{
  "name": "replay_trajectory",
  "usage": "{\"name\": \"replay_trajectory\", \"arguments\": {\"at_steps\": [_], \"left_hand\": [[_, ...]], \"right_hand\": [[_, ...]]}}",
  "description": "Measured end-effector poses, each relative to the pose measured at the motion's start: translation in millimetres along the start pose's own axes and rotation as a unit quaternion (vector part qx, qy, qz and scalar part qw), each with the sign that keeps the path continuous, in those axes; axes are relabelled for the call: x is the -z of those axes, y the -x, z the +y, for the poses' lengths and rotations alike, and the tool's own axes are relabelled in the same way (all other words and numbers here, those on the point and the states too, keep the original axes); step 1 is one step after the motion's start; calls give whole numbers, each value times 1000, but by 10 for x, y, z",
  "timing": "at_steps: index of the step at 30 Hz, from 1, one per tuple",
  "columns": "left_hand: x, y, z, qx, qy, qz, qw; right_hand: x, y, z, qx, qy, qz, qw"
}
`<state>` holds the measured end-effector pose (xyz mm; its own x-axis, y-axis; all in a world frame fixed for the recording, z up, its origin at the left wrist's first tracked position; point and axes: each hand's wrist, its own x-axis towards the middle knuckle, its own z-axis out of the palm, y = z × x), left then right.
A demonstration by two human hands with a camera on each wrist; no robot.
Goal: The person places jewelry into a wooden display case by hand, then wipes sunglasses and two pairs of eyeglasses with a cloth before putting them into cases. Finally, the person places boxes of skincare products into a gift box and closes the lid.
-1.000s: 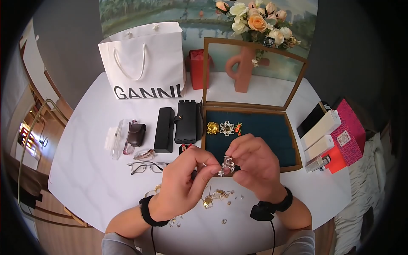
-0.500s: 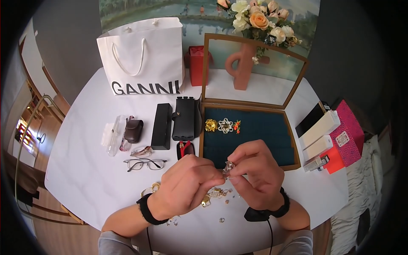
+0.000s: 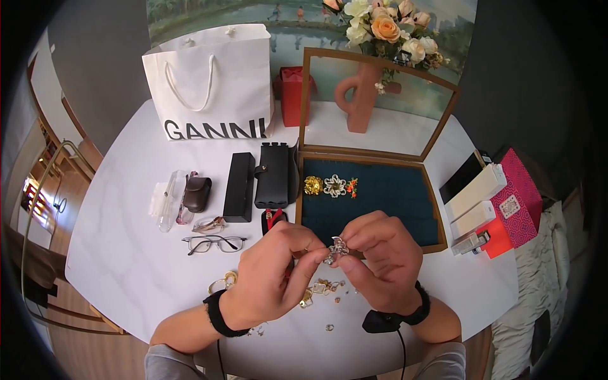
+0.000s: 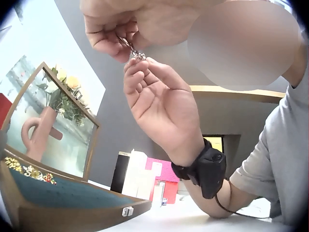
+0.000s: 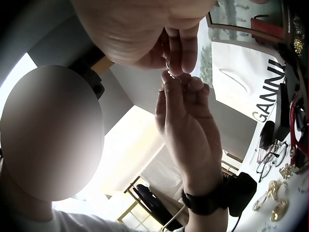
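Note:
A small silvery piece of jewellery [image 3: 337,248] is held between both hands, in front of the wooden display box. My left hand [image 3: 277,269] pinches its left side between thumb and index finger. On its other side, the thumb and fingers of my right hand [image 3: 384,263] pinch it. The left wrist view shows the sparkling piece [image 4: 139,55] at the fingertips of both hands; its exact shape is partly hidden by fingers. Inside the box, on dark teal cloth [image 3: 380,209], lie a gold brooch [image 3: 313,185], a white flower brooch [image 3: 335,185] and an orange-red one [image 3: 352,187].
Eyeglasses [image 3: 215,244], a black case [image 3: 272,175] and a long black box [image 3: 239,187] lie left of the display box. Loose jewellery [image 3: 321,288] is scattered near the front. A white bag [image 3: 212,82] and vase [image 3: 362,101] stand behind; small boxes [image 3: 472,196] are at right.
The fingers of both hands have shifted around the silvery piece, which has turned between them. The head view has moved slightly.

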<state>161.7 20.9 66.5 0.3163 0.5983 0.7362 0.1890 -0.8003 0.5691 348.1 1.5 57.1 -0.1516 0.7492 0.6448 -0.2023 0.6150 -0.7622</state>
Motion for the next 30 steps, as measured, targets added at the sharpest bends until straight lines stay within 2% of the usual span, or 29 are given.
{"name": "replay_trajectory", "arguments": {"at_steps": [3,5,18,20,23,30], "left_hand": [[6,-3,-5,0,1,-6,1000],[12,-12,-26,-30,-7,-15,999],[8,-15,-26,-40,-19,-13,999],[8,-26,-45,-81,-38,-10,996],[7,-26,-61,-93,-47,-15,994],[18,-47,-58,-92,-47,-15,994]], "right_hand": [[2,2,8,1,0,7,1000],[11,5,11,3,1,5,1000],[4,8,13,12,5,5,1000],[1,11,5,8,2,7,1000],[7,7,22,13,6,8,1000],[0,7,19,9,13,9,1000]]}}
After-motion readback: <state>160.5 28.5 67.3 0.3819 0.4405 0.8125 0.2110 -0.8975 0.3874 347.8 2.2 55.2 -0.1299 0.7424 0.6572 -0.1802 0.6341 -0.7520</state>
